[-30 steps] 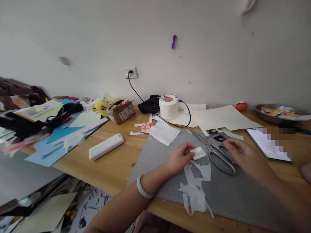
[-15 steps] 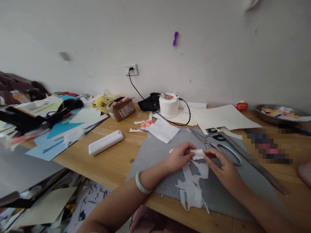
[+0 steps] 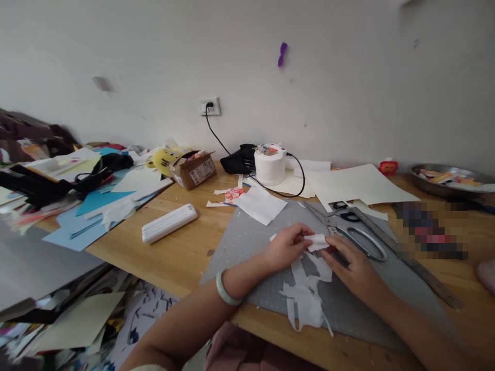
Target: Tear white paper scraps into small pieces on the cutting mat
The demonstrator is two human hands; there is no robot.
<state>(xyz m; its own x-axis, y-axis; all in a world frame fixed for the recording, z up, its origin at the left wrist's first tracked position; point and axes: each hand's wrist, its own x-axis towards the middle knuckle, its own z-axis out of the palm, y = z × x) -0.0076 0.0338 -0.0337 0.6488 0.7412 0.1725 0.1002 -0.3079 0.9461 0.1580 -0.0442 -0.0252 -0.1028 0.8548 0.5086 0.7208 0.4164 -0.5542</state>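
Presently both hands meet over the grey cutting mat [image 3: 251,242], above the wooden table [image 3: 181,257]. Left hand [image 3: 286,247]: fingers curled, thumb and forefinger pinched on the left end of a small white paper piece [image 3: 317,241]. Right hand [image 3: 353,265]: fingertips closed on the paper's right end, so the piece is held between the two hands just above the mat. A pale green bangle [image 3: 225,289] sits on the left wrist.

Directly below the hands, a loose heap of white paper offcuts [image 3: 305,299] lies on the mat, reaching toward its near edge. Just beyond the right hand, scissors [image 3: 356,234] lie flat on the mat, with a metal ruler [image 3: 410,260] running diagonally beside them (its far end near the cream sheets).

Farther back: a cream paper sheet [image 3: 356,185], a toilet-paper roll [image 3: 270,166], a small cardboard box [image 3: 194,170]. A white rectangular case [image 3: 169,222] lies left of the mat, well apart from the hands. Blue paper [image 3: 77,226] clutters the far left.
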